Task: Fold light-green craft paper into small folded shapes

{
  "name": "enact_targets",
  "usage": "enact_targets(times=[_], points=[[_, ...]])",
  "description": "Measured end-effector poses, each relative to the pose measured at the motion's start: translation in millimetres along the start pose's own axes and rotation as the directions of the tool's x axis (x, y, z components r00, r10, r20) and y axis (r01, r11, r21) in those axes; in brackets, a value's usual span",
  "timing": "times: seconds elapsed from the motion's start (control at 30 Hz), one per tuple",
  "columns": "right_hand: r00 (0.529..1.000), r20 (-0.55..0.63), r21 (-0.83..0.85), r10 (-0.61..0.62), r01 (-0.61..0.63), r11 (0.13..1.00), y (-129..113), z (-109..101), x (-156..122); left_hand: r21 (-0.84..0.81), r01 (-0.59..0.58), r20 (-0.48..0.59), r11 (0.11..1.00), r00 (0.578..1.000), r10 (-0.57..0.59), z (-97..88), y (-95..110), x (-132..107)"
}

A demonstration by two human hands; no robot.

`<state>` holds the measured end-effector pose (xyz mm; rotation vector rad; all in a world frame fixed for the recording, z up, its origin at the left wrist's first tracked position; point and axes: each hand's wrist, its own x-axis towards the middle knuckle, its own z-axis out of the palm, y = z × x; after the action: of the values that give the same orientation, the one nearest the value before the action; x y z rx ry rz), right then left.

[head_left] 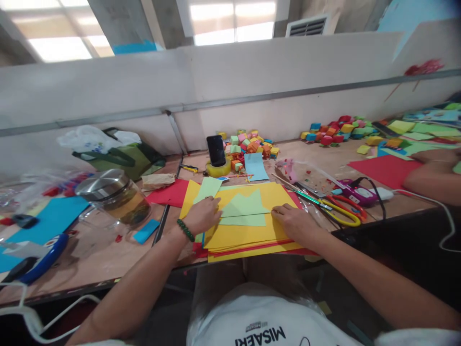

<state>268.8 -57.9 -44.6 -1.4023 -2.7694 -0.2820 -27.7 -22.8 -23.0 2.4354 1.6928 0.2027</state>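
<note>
Pale green paper (pixel 245 203) with a jagged, folded-looking upper edge lies on a stack of yellow sheets (pixel 248 238), with red sheets showing between them. My left hand (pixel 203 215), with a green bead bracelet at the wrist, has its bent fingers closed at the left end of this green paper. At the opposite end, the closed fingertips of my right hand (pixel 290 222) touch its narrow tip. Both thumbs are mostly hidden. Another light green piece (pixel 209 188) sticks out beyond my left hand.
A lidded glass jar (pixel 118 197) stands on the left. Scissors with yellow handles (pixel 340 216) lie to the right, beside a purple glue gun (pixel 358 193). Behind are a phone (pixel 216 150) on a tape roll (pixel 218 168) and colourful paper cubes (pixel 248 146). Another person's arm (pixel 432 178) rests far right.
</note>
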Motion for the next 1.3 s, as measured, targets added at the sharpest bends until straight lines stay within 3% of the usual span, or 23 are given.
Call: enact_targets(times=[0.1,0.2,0.3,0.37,0.43,0.5,0.57,0.67,0.77,0.83,0.93,1.07,1.2,1.3], points=[[0.999,0.016,0.030,0.037,-0.037,0.999,-2.8,1.2,1.9,-0.083,0.022,-0.027,0.996,0.999,-0.024,8.2,10.6,17.0],[0.997,-0.007,0.097,0.077,-0.076,0.992,-0.5,4.5,2.0,-0.163,0.041,-0.049,0.986,0.998,-0.049,12.4,18.2,18.7],[0.977,-0.150,0.182,0.152,-0.124,0.975,2.0,-1.3,2.3,-0.210,0.046,-0.097,0.977,0.993,-0.068,12.9,22.5,10.8],[0.919,-0.344,0.208,0.193,-0.126,0.970,-0.2,-11.3,4.7,-0.200,0.010,-0.165,0.980,0.985,-0.043,12.9,25.7,4.1],[0.836,-0.523,0.192,0.167,-0.076,0.978,-6.3,-21.9,9.4,-0.142,-0.086,-0.234,0.986,0.971,0.051,13.3,29.7,-2.1],[0.785,-0.611,0.163,0.103,-0.002,0.987,-14.4,-28.6,16.2,-0.076,-0.201,-0.270,0.977,0.947,0.174,14.0,34.3,-7.1],[0.777,-0.624,0.172,0.082,0.034,0.985,-21.4,-28.9,23.7,-0.070,-0.281,-0.255,0.957,0.933,0.256,13.8,38.8,-10.9],[0.783,-0.615,0.239,0.087,0.080,0.968,-25.6,-22.5,31.9,-0.196,-0.342,-0.229,0.919,0.927,0.296,10.0,43.0,-14.6],[0.763,-0.646,0.241,0.015,0.184,0.953,-25.1,-21.8,34.2,-0.502,-0.368,-0.201,0.783,0.930,0.308,4.5,42.2,-15.5],[0.756,-0.653,0.203,-0.047,0.235,0.951,-26.0,-26.5,34.2,-0.694,-0.332,-0.167,0.639,0.938,0.305,2.5,39.6,-14.4],[0.762,-0.641,0.198,-0.089,0.277,0.940,-30.4,-32.5,35.6,-0.857,-0.201,-0.065,0.475,0.956,0.286,2.7,35.8,-11.1],[0.731,-0.682,0.336,0.022,0.286,0.897,-36.2,-29.3,40.5,-0.946,-0.034,0.065,0.323,0.955,0.291,1.5,35.9,-7.5],[0.667,-0.744,0.353,0.029,0.356,0.865,-36.2,-25.7,42.3,-0.945,0.061,0.147,0.323,0.957,0.251,-3.3,35.1,-6.2],[0.641,-0.767,0.281,-0.017,0.360,0.890,-32.1,-26.7,38.6,-0.937,0.051,0.118,0.345,0.977,0.177,-4.2,26.2,-4.5]])
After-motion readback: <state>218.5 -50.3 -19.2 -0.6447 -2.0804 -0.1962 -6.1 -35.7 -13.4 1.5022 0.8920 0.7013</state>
